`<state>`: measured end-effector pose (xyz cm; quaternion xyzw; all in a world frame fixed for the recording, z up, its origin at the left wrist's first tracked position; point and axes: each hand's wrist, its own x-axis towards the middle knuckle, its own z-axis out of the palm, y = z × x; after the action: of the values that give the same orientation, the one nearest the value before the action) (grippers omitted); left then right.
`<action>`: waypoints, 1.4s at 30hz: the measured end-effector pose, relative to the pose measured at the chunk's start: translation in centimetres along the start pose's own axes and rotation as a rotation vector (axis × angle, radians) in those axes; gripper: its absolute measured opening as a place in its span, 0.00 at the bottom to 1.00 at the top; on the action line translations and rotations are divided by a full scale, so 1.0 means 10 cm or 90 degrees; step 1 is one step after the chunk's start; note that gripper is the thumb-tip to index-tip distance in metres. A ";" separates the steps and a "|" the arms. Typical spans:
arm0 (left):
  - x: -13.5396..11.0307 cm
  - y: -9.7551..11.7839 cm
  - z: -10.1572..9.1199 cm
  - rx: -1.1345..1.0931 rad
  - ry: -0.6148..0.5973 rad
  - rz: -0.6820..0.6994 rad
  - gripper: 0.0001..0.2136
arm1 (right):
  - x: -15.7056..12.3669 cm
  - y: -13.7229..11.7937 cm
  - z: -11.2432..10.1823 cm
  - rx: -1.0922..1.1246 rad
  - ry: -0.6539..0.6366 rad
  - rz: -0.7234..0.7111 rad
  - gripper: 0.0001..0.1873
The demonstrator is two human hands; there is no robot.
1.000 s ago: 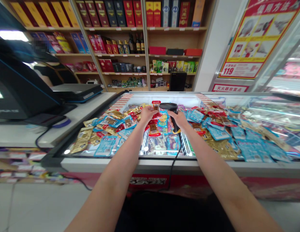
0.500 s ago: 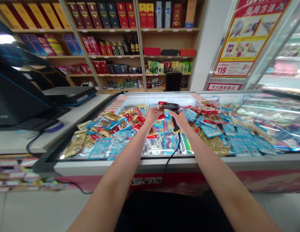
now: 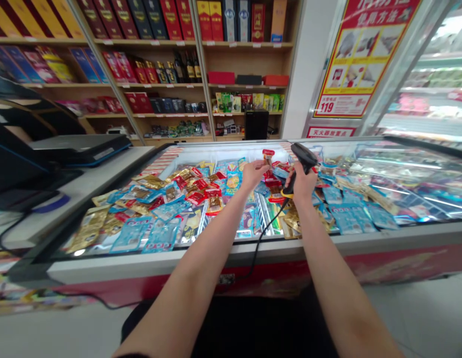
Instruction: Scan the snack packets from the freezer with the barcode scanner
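Observation:
My right hand [image 3: 304,183] is wrapped round the grip of a black barcode scanner [image 3: 304,155], held tilted above the freezer with its cable trailing down over the front edge. My left hand [image 3: 254,174] pinches a small red-and-brown snack packet [image 3: 268,155], raised upright just left of the scanner. Scanner and packet are apart. Below both hands lie many snack packets: red ones [image 3: 197,197], blue ones [image 3: 171,208] and gold ones [image 3: 88,223], spread on the glass top of the chest freezer [image 3: 141,264].
At the left, a counter [image 3: 104,175] holds a flat black scale [image 3: 82,147] and a dark machine. Shelves [image 3: 249,44] with boxes and bottles stand behind the freezer. A red and yellow poster [image 3: 359,64] hangs at the right. The scanner's cable [image 3: 259,248] crosses the freezer's front.
The scanner in my right hand has moved right, away from my left hand, and tilted. My left hand still holds a red packet, now farther right over the freezer. The camera view has shifted.

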<state>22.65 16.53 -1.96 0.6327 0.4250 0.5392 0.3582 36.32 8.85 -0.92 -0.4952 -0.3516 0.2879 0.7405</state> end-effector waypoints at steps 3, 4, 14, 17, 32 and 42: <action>0.07 0.03 0.17 -0.035 -0.019 -0.017 0.09 | 0.02 0.03 -0.03 0.033 0.032 0.000 0.21; 0.08 0.02 0.21 -0.016 -0.033 -0.011 0.10 | 0.03 0.04 -0.03 0.046 0.041 -0.005 0.21; -0.09 -0.06 0.19 0.496 0.033 0.060 0.16 | 0.07 0.11 -0.02 0.053 0.067 -0.007 0.22; -0.10 -0.08 0.13 0.506 -0.037 0.002 0.15 | 0.07 0.13 -0.01 0.041 0.070 0.002 0.19; -0.11 -0.15 -0.85 0.608 0.020 -0.051 0.18 | -0.14 0.06 0.28 -0.003 -0.058 0.066 0.17; -0.12 -0.26 -1.80 0.694 0.060 -0.174 0.23 | -0.42 0.09 0.97 -0.078 -0.277 0.192 0.18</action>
<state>4.37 16.31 -1.92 0.6408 0.7357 0.2179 0.0267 25.94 11.09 -0.19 -0.5122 -0.4416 0.4726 0.5651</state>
